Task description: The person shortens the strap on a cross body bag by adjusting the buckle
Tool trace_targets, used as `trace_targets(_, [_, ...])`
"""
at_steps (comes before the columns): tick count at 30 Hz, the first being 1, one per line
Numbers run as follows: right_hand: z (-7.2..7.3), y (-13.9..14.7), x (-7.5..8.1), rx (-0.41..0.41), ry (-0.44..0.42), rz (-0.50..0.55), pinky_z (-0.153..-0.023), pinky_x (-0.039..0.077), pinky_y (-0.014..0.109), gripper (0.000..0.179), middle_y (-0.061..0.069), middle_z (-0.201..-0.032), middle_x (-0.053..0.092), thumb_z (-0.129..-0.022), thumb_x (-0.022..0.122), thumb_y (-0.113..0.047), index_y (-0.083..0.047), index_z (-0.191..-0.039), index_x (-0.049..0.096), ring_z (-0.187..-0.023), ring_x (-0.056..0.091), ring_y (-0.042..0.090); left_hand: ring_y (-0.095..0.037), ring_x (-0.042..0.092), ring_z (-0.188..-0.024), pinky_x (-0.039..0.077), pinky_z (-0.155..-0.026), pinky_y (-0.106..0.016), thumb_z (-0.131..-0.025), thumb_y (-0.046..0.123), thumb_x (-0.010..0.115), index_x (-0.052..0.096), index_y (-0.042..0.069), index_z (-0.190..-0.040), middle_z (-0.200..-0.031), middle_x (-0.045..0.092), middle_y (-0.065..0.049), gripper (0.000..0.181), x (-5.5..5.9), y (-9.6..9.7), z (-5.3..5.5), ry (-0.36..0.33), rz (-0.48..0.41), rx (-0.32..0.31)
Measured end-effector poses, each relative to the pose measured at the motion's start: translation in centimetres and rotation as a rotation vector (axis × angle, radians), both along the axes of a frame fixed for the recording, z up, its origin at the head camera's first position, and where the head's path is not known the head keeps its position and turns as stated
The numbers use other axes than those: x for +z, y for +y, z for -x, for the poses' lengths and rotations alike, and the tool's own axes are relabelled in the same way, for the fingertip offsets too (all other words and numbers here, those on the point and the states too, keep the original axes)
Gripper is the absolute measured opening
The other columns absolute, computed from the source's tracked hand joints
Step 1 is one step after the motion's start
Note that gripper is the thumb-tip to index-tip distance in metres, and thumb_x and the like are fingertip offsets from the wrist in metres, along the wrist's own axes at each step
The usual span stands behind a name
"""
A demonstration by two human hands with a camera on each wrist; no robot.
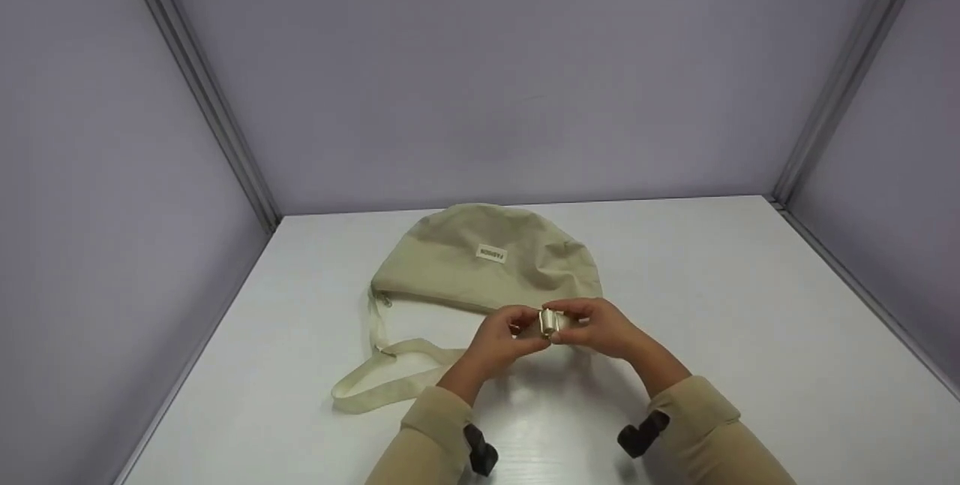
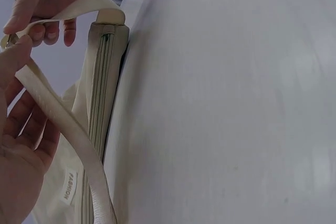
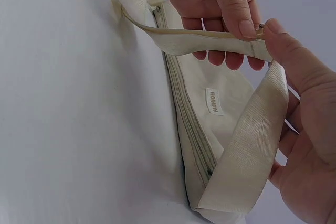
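A cream fabric shoulder bag with a small white "FASHION" label lies on the white table. Its flat webbing strap runs in a loop over the tabletop on the left and up to both hands. Between the two hands is a metal strap buckle, with webbing bunched at it. My left hand pinches the strap on the left side of this buckle, thumb against fingers. From the other side, my right hand pinches the strap at the buckle. A zipper lines the bag's straight edge in the right wrist view.
The white tabletop spreads around the bag. Pale grey panels in metal frames enclose the table at the back and both sides. A dark device is fastened at each sleeve cuff.
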State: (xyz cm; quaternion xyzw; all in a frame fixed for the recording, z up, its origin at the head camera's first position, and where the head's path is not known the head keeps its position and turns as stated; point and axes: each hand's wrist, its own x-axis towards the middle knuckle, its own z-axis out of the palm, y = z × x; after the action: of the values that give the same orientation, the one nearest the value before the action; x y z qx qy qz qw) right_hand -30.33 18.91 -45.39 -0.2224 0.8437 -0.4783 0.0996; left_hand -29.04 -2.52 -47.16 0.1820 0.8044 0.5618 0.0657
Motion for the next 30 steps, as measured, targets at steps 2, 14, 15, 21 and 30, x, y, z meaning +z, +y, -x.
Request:
trace_targets(2, [0.0,0.0,-0.1,0.001,-0.005,0.005,-0.076,0.049,0.021,0.051,0.019,-0.126,0.065,-0.084,0.078,-0.024,-0.004,-0.129,0.064,-0.099,0.06,0.019,-0.015,0.059,-0.094,0.047,-0.084,-0.029,-0.083,0.02,0.078,0.07,0.01,-0.11,-0.106,0.07,-0.003,0.03,0.1,0.0,0.0,0.0,0.011,0.0])
trace_targets(14, [-0.8,-0.5,-0.8,-0.045,0.028,0.013,-0.083,0.044,0.03,0.065,0.01,-0.112,0.063,-0.08,0.082,-0.026,-0.013,-0.138,0.056,-0.095,0.052,0.016,-0.017,0.06,-0.096,0.05,-0.084,-0.031,-0.085,0.019,0.076,0.069,0.006,-0.113,-0.109,0.07,-0.008,0.032,0.1,-0.2,-0.2,0.005,0.011,0.014])
trace_targets(15, [-0.8,-0.6,-0.9,-0.052,0.05,0.007,-0.082,0.043,0.031,0.064,0.009,-0.108,0.063,-0.08,0.082,-0.025,-0.014,-0.137,0.056,-0.094,0.052,0.016,-0.017,0.06,-0.096,0.05,-0.084,-0.031,-0.085,0.019,0.076,0.069,0.006,-0.113,-0.108,0.07,-0.009,0.031,0.1,-0.2,-0.2,0.003,0.005,0.016])
trace_targets(21, [-1.3,-0.8,-1.1,-0.108,0.176,-0.031,-0.076,0.044,0.03,0.05,0.002,-0.096,0.062,-0.083,0.079,-0.02,-0.012,-0.126,0.056,-0.086,0.054,0.015,-0.011,0.058,-0.094,0.049,-0.083,-0.028,-0.085,0.019,0.076,0.069,0.006,-0.113,-0.108,0.069,-0.008,0.031,0.0,-0.3,-0.2,-0.024,-0.023,0.02])
trace_targets(30, [-1.9,-0.9,-1.5,-0.221,0.263,-0.037,-0.08,0.048,0.038,0.027,0.001,-0.097,0.065,-0.084,0.077,-0.018,-0.014,-0.104,0.059,-0.091,0.058,0.019,-0.01,0.058,-0.088,0.049,-0.08,-0.026,-0.085,0.019,0.076,0.07,0.003,-0.11,-0.105,0.069,-0.011,0.03,-0.1,-0.5,-0.2,-0.034,-0.037,0.048])
